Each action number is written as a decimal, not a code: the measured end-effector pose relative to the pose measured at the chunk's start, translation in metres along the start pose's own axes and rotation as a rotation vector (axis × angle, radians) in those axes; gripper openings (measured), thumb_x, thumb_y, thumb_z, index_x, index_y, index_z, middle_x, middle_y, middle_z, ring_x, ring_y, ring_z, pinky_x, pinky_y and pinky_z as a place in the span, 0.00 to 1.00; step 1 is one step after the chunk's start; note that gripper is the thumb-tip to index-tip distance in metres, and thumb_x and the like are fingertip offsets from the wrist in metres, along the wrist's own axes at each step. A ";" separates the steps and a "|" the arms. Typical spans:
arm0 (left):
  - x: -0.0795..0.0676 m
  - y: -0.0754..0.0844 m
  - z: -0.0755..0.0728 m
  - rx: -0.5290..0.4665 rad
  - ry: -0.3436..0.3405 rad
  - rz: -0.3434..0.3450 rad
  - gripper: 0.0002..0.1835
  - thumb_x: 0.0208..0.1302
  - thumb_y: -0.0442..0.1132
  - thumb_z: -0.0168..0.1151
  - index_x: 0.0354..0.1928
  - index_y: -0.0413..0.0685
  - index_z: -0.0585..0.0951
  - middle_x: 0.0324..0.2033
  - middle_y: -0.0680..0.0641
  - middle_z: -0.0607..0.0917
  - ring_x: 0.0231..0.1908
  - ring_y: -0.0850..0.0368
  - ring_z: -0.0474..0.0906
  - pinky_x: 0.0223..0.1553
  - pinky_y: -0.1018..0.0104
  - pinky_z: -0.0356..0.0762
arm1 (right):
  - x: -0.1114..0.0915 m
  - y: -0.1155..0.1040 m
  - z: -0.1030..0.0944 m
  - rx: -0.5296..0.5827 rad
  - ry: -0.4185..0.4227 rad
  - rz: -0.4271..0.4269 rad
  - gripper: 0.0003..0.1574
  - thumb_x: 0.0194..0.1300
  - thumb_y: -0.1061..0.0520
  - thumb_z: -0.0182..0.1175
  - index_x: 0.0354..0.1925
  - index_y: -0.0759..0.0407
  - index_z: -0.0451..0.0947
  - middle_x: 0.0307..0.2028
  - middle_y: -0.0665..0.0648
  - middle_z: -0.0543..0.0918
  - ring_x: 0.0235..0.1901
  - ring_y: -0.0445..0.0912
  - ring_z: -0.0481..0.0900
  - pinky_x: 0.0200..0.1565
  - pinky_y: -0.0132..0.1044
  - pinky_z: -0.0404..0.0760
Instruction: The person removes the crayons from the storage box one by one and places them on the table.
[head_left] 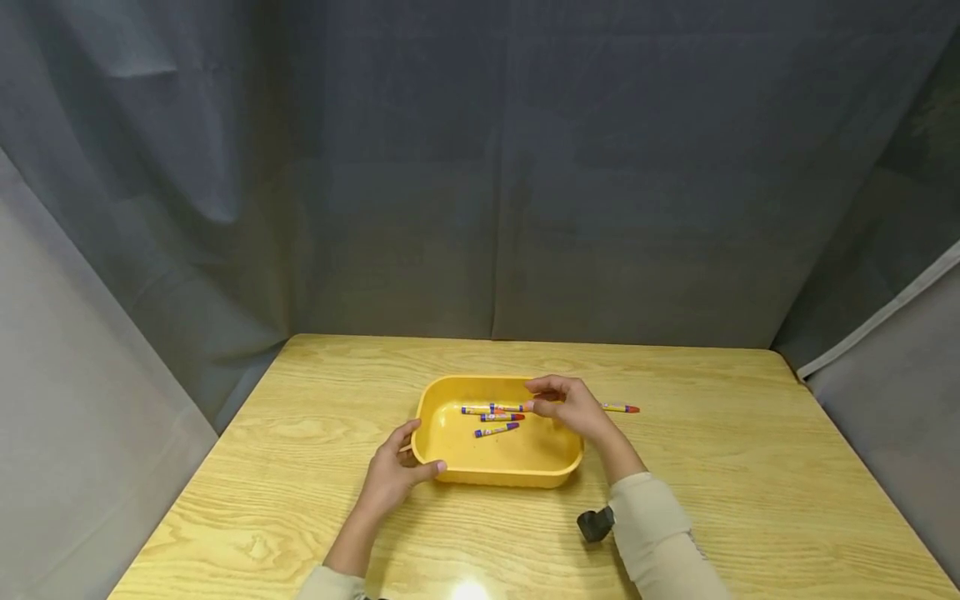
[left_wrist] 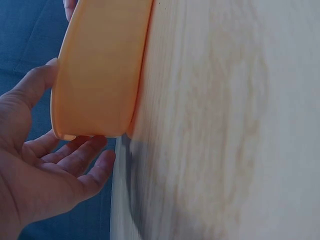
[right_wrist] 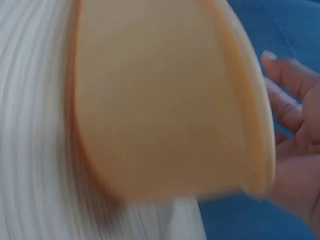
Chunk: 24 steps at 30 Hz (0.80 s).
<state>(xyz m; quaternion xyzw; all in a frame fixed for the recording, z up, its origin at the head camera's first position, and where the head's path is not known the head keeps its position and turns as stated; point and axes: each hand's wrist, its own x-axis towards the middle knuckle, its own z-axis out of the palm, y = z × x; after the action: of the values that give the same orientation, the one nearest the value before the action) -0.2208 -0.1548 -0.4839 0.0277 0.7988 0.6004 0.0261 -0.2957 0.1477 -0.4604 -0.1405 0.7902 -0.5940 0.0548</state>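
Note:
A yellow plastic tray (head_left: pixel 495 477) sits on the table with several crayons lying loose inside. One crayon (head_left: pixel 497 430) has a purple tip, and another crayon (head_left: pixel 502 417) behind it has a red tip. My left hand (head_left: pixel 393 471) grips the tray's left end, thumb at the front rim and fingers along the end wall. Over the tray's right part is my right hand (head_left: pixel 568 408), thumb and forefinger apart beside an orange-tipped crayon (head_left: pixel 508 408). In the right wrist view the tray wall hides the fingertips. A red-tipped crayon (head_left: pixel 621 408) lies outside, right of the tray.
The wood-grain table (head_left: pixel 750 467) extends around the tray. A dark grey curtain (head_left: pixel 525 183) hangs behind its far edge, with lighter cloth at both sides. A small black device (head_left: pixel 596 524) is at the right sleeve.

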 end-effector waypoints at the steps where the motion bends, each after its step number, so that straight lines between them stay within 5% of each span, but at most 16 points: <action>1: 0.000 0.000 0.000 0.003 0.004 0.000 0.46 0.47 0.39 0.75 0.68 0.42 0.61 0.59 0.34 0.68 0.55 0.37 0.69 0.47 0.58 0.77 | 0.002 0.000 0.003 0.016 0.003 0.023 0.22 0.61 0.60 0.63 0.53 0.66 0.76 0.46 0.62 0.79 0.44 0.54 0.76 0.43 0.42 0.78; 9: 0.000 -0.002 0.000 -0.031 -0.006 0.020 0.47 0.47 0.38 0.74 0.68 0.41 0.59 0.60 0.33 0.66 0.55 0.35 0.68 0.47 0.57 0.77 | 0.014 -0.002 0.025 0.028 0.034 0.184 0.17 0.62 0.60 0.60 0.49 0.68 0.77 0.40 0.60 0.81 0.41 0.52 0.77 0.48 0.54 0.74; 24: 0.004 -0.002 0.012 -0.059 -0.027 0.044 0.47 0.45 0.38 0.76 0.67 0.40 0.61 0.59 0.34 0.67 0.54 0.37 0.71 0.44 0.61 0.78 | 0.019 0.018 0.037 -0.171 0.042 0.254 0.08 0.52 0.67 0.66 0.34 0.67 0.83 0.37 0.57 0.83 0.36 0.47 0.73 0.37 0.33 0.71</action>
<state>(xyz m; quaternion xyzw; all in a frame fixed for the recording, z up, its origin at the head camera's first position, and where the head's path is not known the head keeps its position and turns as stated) -0.2240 -0.1437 -0.4888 0.0526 0.7795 0.6237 0.0243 -0.3070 0.1128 -0.4866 -0.0311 0.8504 -0.5155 0.1007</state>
